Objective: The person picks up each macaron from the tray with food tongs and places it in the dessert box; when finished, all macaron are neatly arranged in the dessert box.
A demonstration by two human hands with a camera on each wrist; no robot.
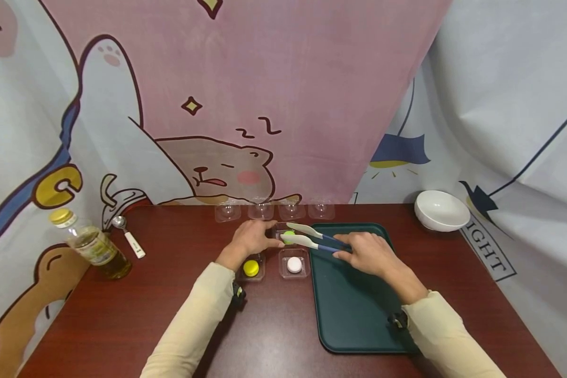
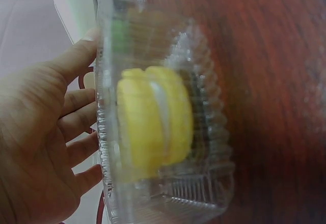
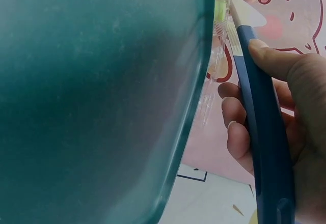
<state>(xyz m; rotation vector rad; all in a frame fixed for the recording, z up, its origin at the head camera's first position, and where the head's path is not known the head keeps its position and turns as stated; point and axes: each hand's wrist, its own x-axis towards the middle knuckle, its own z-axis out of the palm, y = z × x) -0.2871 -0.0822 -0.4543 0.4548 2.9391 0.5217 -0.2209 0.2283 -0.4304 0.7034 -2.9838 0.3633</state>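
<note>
My right hand [image 1: 368, 253] grips a pair of tongs [image 3: 265, 122] with blue handles and cream tips. The tips reach left over a clear plastic box [image 1: 281, 228], one on either side of a green macaron [image 1: 290, 234]. At that box's left side is my left hand [image 1: 251, 239], thumb and forefinger at its edge; its other fingertips are hidden in the left wrist view. Nearer the body, a yellow macaron [image 2: 153, 117] sits in one clear box [image 2: 204, 198] and a whitish macaron [image 1: 294, 264] in another.
A dark green tray [image 1: 354, 315] lies under the right forearm. Several clear lids [image 1: 261, 210] line the table's back edge. At the left stand an oil bottle [image 1: 99, 252] and a scoop [image 1: 133, 243]; a white bowl [image 1: 441, 211] is at the back right.
</note>
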